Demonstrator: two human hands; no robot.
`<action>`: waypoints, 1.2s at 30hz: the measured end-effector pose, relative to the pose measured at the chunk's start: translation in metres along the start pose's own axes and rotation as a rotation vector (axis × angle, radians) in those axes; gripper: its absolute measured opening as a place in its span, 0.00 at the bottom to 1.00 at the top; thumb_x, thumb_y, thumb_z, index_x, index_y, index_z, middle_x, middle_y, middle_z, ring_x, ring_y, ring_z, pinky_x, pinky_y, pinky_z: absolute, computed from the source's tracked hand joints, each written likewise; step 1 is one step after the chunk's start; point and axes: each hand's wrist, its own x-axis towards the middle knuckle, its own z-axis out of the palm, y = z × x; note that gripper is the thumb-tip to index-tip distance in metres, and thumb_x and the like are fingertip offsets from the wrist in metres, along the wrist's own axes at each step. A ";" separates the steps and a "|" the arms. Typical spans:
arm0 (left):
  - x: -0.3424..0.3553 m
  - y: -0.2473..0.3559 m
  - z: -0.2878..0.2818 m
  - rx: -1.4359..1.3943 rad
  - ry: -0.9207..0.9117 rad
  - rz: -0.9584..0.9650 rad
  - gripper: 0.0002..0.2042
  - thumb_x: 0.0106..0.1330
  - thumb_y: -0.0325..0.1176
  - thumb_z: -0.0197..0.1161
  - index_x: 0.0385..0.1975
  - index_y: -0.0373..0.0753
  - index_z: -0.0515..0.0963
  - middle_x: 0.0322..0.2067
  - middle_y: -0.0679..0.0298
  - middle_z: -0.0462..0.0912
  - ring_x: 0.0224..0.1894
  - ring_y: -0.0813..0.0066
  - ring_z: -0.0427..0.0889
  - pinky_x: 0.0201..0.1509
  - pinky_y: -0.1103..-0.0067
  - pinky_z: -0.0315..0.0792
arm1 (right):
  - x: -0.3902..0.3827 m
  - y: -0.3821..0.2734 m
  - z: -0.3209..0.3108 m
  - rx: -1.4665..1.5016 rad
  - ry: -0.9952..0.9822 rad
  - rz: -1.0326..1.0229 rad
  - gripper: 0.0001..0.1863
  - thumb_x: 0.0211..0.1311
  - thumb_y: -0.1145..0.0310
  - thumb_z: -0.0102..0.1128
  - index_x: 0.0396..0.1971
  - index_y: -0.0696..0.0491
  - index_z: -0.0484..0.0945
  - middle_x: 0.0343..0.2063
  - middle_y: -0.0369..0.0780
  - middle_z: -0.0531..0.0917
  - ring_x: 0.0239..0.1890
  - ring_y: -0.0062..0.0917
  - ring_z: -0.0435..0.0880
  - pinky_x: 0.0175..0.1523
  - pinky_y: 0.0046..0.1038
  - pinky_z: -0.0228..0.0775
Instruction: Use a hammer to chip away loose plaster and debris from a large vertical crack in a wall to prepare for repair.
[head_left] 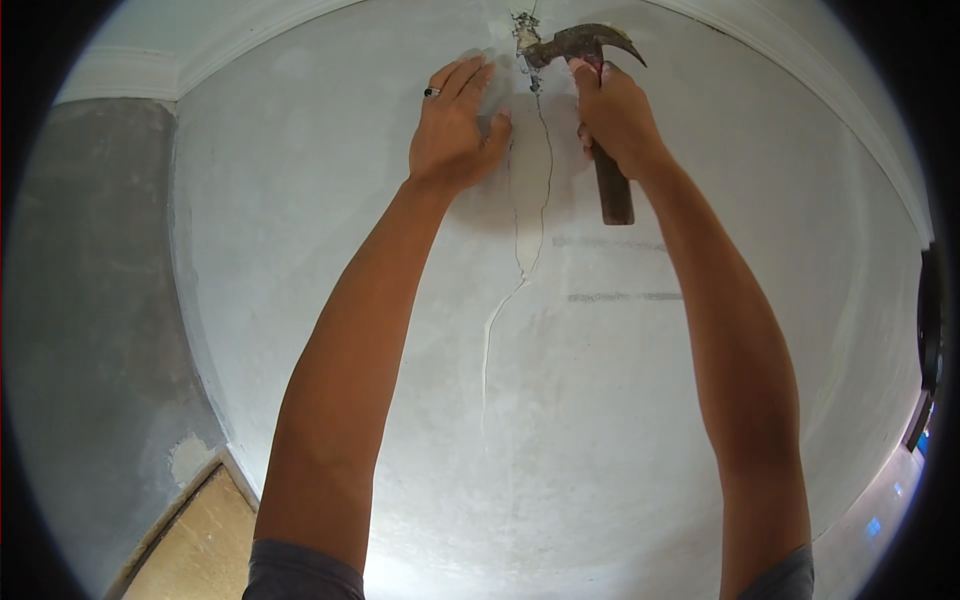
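Note:
High on the grey plaster wall [380,290], my right hand [622,115] grips a claw hammer [613,190] near its head. The hammer's dark handle points down, and its striking face meets a chipped, broken patch [528,45] at the top of a crack. The claw curves away to the right. Left of the crack, my left hand [452,125] lies flat against the wall with fingers stretched upward and a ring on one finger. Below the patch, the crack [546,180] runs down in two lines that join, then continues as a pale streak [487,350].
White moulding [225,60] borders the wall's top. Two dark smudged bars [620,297] mark the wall below the hammer. At left is a darker grey wall [90,260], with a tan panel [200,540] at its foot. A black object [930,320] stands at the right edge.

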 end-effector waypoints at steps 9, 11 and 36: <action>0.000 0.001 -0.002 0.007 0.010 -0.006 0.27 0.63 0.31 0.63 0.64 0.33 0.75 0.67 0.56 0.74 0.72 0.55 0.67 0.73 0.66 0.67 | 0.006 -0.003 0.009 -0.063 0.016 -0.036 0.25 0.76 0.52 0.51 0.36 0.64 0.73 0.17 0.42 0.79 0.13 0.31 0.81 0.21 0.35 0.76; 0.000 0.001 -0.002 -0.005 0.019 -0.011 0.27 0.63 0.31 0.63 0.64 0.33 0.75 0.67 0.56 0.75 0.72 0.55 0.67 0.73 0.66 0.67 | 0.009 -0.005 0.007 0.028 -0.044 -0.011 0.24 0.76 0.53 0.51 0.37 0.64 0.73 0.17 0.44 0.80 0.13 0.33 0.82 0.20 0.35 0.76; -0.002 0.001 -0.003 0.026 0.009 -0.021 0.27 0.62 0.32 0.64 0.63 0.33 0.75 0.67 0.56 0.75 0.72 0.57 0.67 0.73 0.66 0.67 | 0.023 -0.008 0.001 0.006 0.053 -0.069 0.22 0.76 0.54 0.50 0.41 0.64 0.74 0.18 0.43 0.79 0.14 0.30 0.81 0.20 0.35 0.77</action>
